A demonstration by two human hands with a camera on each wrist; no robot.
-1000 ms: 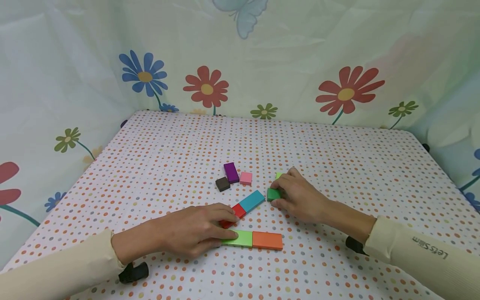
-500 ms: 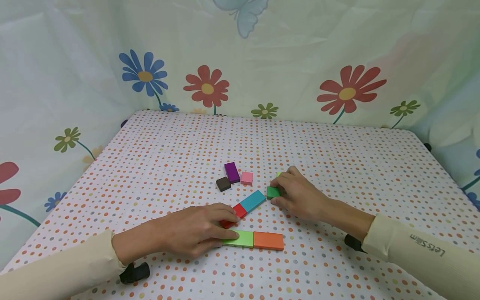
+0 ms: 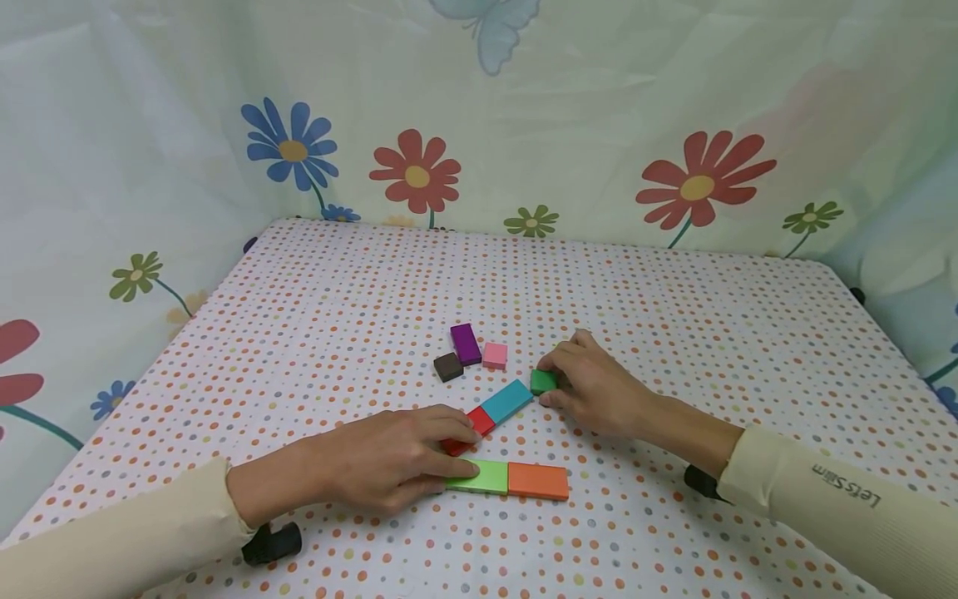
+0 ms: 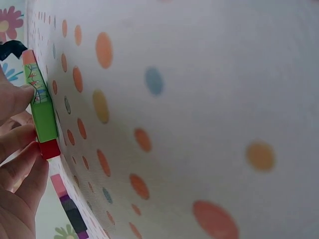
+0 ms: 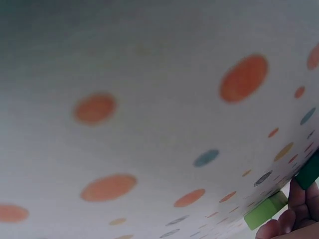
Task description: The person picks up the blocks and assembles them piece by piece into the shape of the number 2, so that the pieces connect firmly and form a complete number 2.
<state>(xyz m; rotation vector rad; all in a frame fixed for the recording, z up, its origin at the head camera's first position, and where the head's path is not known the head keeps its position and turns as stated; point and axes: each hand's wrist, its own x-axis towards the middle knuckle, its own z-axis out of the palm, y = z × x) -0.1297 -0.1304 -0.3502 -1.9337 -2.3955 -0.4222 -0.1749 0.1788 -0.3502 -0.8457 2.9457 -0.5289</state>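
Note:
In the head view my left hand (image 3: 385,460) rests across two rows of flat blocks. Its thumb presses on a light green block (image 3: 485,477), which lies end to end with an orange block (image 3: 538,481). The fingers touch a red block (image 3: 481,421), partly covered by them; a blue block (image 3: 507,400) continues that slanted row. My right hand (image 3: 599,386) pinches a small dark green block (image 3: 542,382) near the blue block's far end. In the right wrist view another light green block (image 5: 265,211) lies beside the right fingers.
Farther back lie a purple block (image 3: 466,344), a pink block (image 3: 495,355) and a dark brown block (image 3: 448,367). A dotted cloth (image 3: 359,291) covers the table. Behind it hangs a flowered curtain (image 3: 569,116).
My right hand has shifted the dark green block slightly left and away, closer to the blue block's end. A light green block behind it has gone out of sight. The left hand stays put.

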